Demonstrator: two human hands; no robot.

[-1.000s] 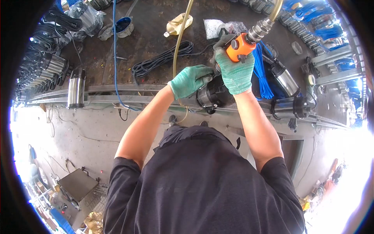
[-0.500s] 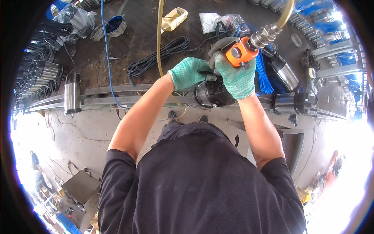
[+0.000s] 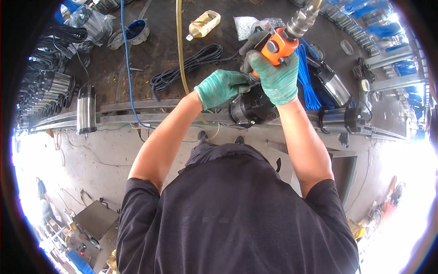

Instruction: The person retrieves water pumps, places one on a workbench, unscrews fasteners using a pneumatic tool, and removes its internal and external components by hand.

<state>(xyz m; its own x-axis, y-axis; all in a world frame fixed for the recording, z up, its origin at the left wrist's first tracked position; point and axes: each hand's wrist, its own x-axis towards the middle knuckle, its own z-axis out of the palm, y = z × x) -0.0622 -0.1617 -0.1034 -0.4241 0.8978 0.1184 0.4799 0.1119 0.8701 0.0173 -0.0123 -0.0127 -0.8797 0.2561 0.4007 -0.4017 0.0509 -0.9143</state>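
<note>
My right hand (image 3: 275, 80), in a green-and-grey glove, is wrapped round an orange air tool (image 3: 278, 45). A metal coupling (image 3: 301, 22) joins the tool's top to a yellowish hose. The tool's lower end points down at a black, round-bodied pump (image 3: 248, 108) at the bench's near edge. My left hand (image 3: 223, 88), gloved alike, has its fingers pinched together beside the tool's tip, at the top of the pump. What lies between those fingertips is too small to make out. A coiled black cable (image 3: 187, 66) runs on the bench toward the tool.
A bottle of yellowish liquid (image 3: 204, 24) and a clear plastic bag (image 3: 246, 27) lie farther back. Blue cord (image 3: 306, 80) and a steel pump (image 3: 334, 84) lie to the right. A steel cylinder (image 3: 86, 109) stands left. A blue hose (image 3: 126, 59) hangs across the bench.
The orange tool and my right hand have shifted a little up and left, and the tool's lower end now shows. The yellowish hose has swung left. My left hand has barely moved.
</note>
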